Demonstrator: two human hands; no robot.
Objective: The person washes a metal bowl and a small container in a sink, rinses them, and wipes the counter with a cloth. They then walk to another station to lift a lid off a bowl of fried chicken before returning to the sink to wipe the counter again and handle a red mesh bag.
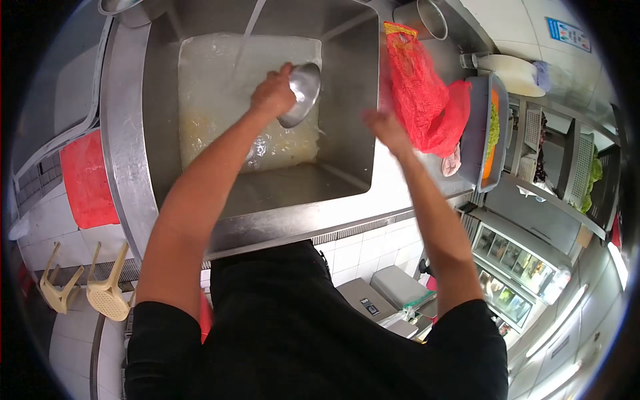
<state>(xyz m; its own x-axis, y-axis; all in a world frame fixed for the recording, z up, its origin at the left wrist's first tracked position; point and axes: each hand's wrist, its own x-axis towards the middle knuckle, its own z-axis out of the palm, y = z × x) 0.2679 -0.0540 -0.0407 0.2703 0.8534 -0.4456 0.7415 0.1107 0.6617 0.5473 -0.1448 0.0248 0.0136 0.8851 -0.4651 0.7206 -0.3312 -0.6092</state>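
A shiny metal bowl is tilted on its side over a large steel sink. My left hand has its fingers closed on the bowl's edge. Below it, cloudy water covers the sink bottom, and a thin stream of water falls in from the top. My right hand, blurred by motion, is over the counter just right of the sink, near a red mesh bag; whether it holds anything is hidden by the blur.
Right of the mesh bag stands a grey tub with green and orange contents. Metal containers are at the upper right. Shelves with crates lie farther right. Beige stools and a red panel are at the left.
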